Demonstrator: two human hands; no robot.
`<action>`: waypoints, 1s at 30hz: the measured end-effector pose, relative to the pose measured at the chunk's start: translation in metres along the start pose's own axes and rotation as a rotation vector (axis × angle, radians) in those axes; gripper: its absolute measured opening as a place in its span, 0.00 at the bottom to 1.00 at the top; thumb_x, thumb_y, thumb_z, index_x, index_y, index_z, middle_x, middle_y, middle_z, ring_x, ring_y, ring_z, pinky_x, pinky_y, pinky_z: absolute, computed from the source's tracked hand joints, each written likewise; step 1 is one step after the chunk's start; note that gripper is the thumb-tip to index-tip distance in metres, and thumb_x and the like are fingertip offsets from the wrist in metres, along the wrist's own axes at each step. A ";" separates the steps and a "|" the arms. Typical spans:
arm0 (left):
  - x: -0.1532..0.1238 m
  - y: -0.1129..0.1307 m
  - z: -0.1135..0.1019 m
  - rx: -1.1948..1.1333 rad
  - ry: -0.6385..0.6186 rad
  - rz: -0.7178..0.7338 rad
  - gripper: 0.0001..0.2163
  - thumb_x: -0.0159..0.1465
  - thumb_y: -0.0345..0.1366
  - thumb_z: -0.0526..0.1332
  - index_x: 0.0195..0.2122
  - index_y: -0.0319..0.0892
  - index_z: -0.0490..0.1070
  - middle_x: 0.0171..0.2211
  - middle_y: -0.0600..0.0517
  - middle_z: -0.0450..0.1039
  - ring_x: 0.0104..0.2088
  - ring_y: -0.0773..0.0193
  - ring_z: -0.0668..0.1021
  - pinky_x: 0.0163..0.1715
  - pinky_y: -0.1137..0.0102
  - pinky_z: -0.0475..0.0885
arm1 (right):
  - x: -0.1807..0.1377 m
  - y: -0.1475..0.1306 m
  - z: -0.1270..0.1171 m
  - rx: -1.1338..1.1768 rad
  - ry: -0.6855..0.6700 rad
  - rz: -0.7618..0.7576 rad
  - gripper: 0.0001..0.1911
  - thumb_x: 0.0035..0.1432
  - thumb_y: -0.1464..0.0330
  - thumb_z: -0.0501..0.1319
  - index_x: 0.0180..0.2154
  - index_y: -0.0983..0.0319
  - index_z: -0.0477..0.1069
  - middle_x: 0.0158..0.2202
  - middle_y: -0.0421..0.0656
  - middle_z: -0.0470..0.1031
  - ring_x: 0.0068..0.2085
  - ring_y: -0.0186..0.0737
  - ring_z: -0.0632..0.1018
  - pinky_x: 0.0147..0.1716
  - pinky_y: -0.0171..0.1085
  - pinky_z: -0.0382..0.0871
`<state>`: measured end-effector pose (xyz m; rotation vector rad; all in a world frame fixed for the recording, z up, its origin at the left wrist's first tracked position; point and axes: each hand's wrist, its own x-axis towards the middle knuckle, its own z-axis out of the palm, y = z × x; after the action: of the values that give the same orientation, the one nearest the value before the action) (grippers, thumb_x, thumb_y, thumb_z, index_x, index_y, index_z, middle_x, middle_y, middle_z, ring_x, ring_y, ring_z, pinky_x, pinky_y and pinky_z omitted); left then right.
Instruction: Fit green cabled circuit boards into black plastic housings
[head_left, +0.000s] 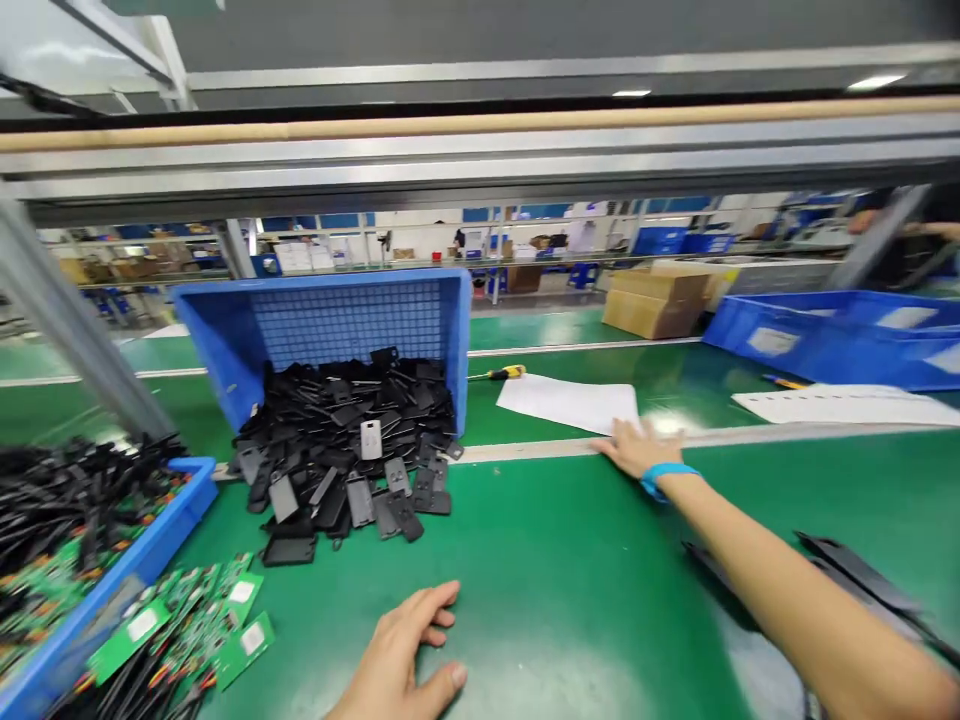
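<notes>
My right hand (pixel 637 450), with a blue wristband (pixel 666 478), reaches forward and rests its spread fingers at the near right corner of a white paper sheet (pixel 570 402). Low in the middle of the view, my left hand (pixel 412 650) hovers over or lies on the green work surface (pixel 540 570); its fingers are slightly curled and apart, with nothing in them. Ahead of it, a tipped blue crate (pixel 463 350) spills a heap of flat black plastic pieces (pixel 345 420). Green circuit boards with wires (pixel 244 640) lie to its left.
A blue tray (pixel 187 505) of boards and black cables stands at left. Behind the paper lies a yellow-black screwdriver (pixel 506 373). Blue bins (pixel 825 335), a cardboard box (pixel 652 303) and a notebook (pixel 847 405) are at right. Black parts (pixel 855 570) lie by my right forearm. A metal beam (pixel 480 160) crosses overhead.
</notes>
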<state>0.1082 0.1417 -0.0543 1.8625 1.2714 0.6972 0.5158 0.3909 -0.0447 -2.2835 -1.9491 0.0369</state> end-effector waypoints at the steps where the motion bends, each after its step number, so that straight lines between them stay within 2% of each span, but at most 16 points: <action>1: -0.002 0.008 0.000 0.002 0.003 -0.031 0.29 0.55 0.30 0.62 0.60 0.46 0.62 0.54 0.46 0.68 0.49 0.59 0.73 0.51 0.67 0.69 | -0.001 -0.003 0.002 0.031 0.069 0.019 0.40 0.63 0.49 0.42 0.62 0.74 0.54 0.64 0.66 0.52 0.65 0.73 0.48 0.56 0.72 0.37; 3: -0.003 0.025 -0.002 0.011 0.012 -0.068 0.29 0.56 0.30 0.62 0.60 0.43 0.62 0.52 0.45 0.69 0.46 0.60 0.74 0.51 0.67 0.70 | -0.009 -0.021 0.006 0.148 0.165 -0.028 0.41 0.62 0.48 0.41 0.63 0.74 0.54 0.65 0.67 0.51 0.65 0.73 0.50 0.55 0.71 0.43; 5: -0.002 0.040 -0.011 0.118 0.019 -0.029 0.27 0.58 0.30 0.61 0.60 0.42 0.61 0.53 0.45 0.69 0.47 0.59 0.73 0.51 0.65 0.70 | -0.032 -0.051 0.007 0.319 0.144 -0.192 0.40 0.60 0.49 0.43 0.61 0.74 0.56 0.63 0.66 0.55 0.63 0.68 0.57 0.57 0.66 0.50; 7: 0.000 0.054 -0.027 0.384 0.024 -0.003 0.23 0.60 0.30 0.60 0.58 0.41 0.62 0.53 0.44 0.68 0.51 0.57 0.71 0.53 0.63 0.68 | -0.072 -0.087 0.002 0.495 0.010 -0.404 0.39 0.56 0.48 0.48 0.59 0.72 0.60 0.61 0.61 0.62 0.61 0.60 0.64 0.59 0.58 0.56; 8: -0.001 0.060 -0.038 0.557 0.025 -0.048 0.21 0.61 0.29 0.58 0.56 0.40 0.63 0.53 0.44 0.69 0.52 0.55 0.71 0.53 0.62 0.68 | -0.097 -0.105 -0.003 0.572 -0.071 -0.493 0.38 0.55 0.48 0.51 0.58 0.68 0.62 0.60 0.58 0.64 0.60 0.56 0.66 0.60 0.54 0.58; 11: -0.011 0.071 -0.075 0.947 0.046 -0.348 0.16 0.60 0.22 0.55 0.49 0.35 0.67 0.46 0.39 0.72 0.48 0.49 0.75 0.46 0.59 0.71 | -0.177 -0.154 -0.022 0.705 -0.282 -0.689 0.32 0.56 0.48 0.52 0.56 0.59 0.65 0.60 0.50 0.66 0.59 0.50 0.68 0.60 0.48 0.61; 13: -0.029 0.070 -0.099 1.016 0.092 -0.501 0.17 0.58 0.18 0.52 0.47 0.31 0.67 0.43 0.34 0.72 0.45 0.45 0.76 0.42 0.56 0.72 | -0.220 -0.178 -0.031 0.740 -0.373 -0.785 0.28 0.58 0.51 0.53 0.54 0.59 0.67 0.59 0.50 0.66 0.59 0.48 0.68 0.60 0.46 0.61; 15: -0.054 0.061 -0.117 1.031 0.136 -0.607 0.18 0.57 0.17 0.50 0.47 0.28 0.67 0.42 0.31 0.73 0.44 0.41 0.77 0.40 0.55 0.72 | -0.250 -0.195 -0.035 0.759 -0.428 -0.845 0.24 0.59 0.55 0.54 0.53 0.60 0.68 0.58 0.50 0.67 0.58 0.47 0.68 0.60 0.46 0.60; 17: -0.082 0.048 -0.128 1.037 0.163 -0.694 0.17 0.56 0.17 0.51 0.47 0.28 0.67 0.42 0.31 0.73 0.44 0.40 0.77 0.39 0.55 0.71 | -0.266 -0.205 -0.031 0.780 -0.457 -0.875 0.21 0.59 0.59 0.54 0.52 0.61 0.68 0.56 0.50 0.69 0.56 0.47 0.70 0.59 0.46 0.61; 19: -0.107 0.035 -0.134 1.016 0.155 -0.731 0.15 0.56 0.19 0.54 0.44 0.32 0.68 0.40 0.36 0.75 0.43 0.44 0.78 0.39 0.58 0.71 | -0.274 -0.210 -0.024 0.811 -0.460 -0.891 0.19 0.59 0.62 0.54 0.50 0.62 0.69 0.53 0.50 0.71 0.54 0.46 0.71 0.56 0.46 0.63; 22: -0.131 0.021 -0.141 0.955 0.171 -0.676 0.10 0.58 0.24 0.55 0.41 0.40 0.67 0.37 0.46 0.76 0.41 0.53 0.78 0.38 0.65 0.69 | -0.277 -0.211 -0.015 0.869 -0.428 -0.902 0.15 0.58 0.66 0.54 0.46 0.63 0.71 0.48 0.50 0.73 0.50 0.45 0.73 0.53 0.46 0.65; 23: -0.136 0.019 -0.143 0.935 0.216 -0.629 0.09 0.60 0.25 0.55 0.40 0.41 0.67 0.37 0.48 0.76 0.40 0.55 0.78 0.37 0.66 0.69 | -0.277 -0.211 -0.014 0.889 -0.416 -0.902 0.14 0.58 0.67 0.54 0.44 0.63 0.72 0.47 0.50 0.74 0.48 0.45 0.74 0.52 0.46 0.65; 25: -0.137 0.019 -0.146 0.882 0.388 -0.510 0.07 0.63 0.29 0.51 0.40 0.42 0.66 0.37 0.48 0.75 0.38 0.56 0.77 0.36 0.65 0.68 | -0.278 -0.210 -0.014 0.935 -0.398 -0.891 0.13 0.57 0.67 0.55 0.42 0.63 0.73 0.43 0.49 0.75 0.45 0.45 0.75 0.49 0.46 0.67; 28: -0.121 0.030 -0.141 0.678 0.662 -0.310 0.10 0.65 0.39 0.49 0.41 0.43 0.65 0.35 0.48 0.73 0.33 0.58 0.76 0.35 0.65 0.68 | -0.279 -0.211 -0.015 1.046 -0.447 -0.854 0.12 0.58 0.65 0.56 0.38 0.62 0.75 0.40 0.49 0.77 0.42 0.45 0.76 0.47 0.47 0.67; 29: -0.111 0.036 -0.135 0.559 0.696 -0.254 0.11 0.64 0.42 0.51 0.41 0.42 0.66 0.33 0.49 0.73 0.31 0.59 0.75 0.33 0.66 0.69 | -0.279 -0.211 -0.014 1.126 -0.516 -0.820 0.13 0.57 0.63 0.57 0.39 0.62 0.75 0.40 0.49 0.77 0.42 0.45 0.76 0.47 0.48 0.67; 30: -0.099 0.042 -0.127 0.422 0.677 -0.204 0.12 0.62 0.44 0.53 0.41 0.42 0.66 0.31 0.50 0.72 0.30 0.60 0.75 0.32 0.67 0.70 | -0.279 -0.212 -0.014 1.237 -0.611 -0.763 0.15 0.57 0.59 0.59 0.41 0.62 0.74 0.41 0.49 0.77 0.43 0.45 0.76 0.48 0.48 0.67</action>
<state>-0.0035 0.0765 0.0498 1.8359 2.1468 1.0591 0.2644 0.1472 -0.0252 -0.7195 -1.9388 1.4710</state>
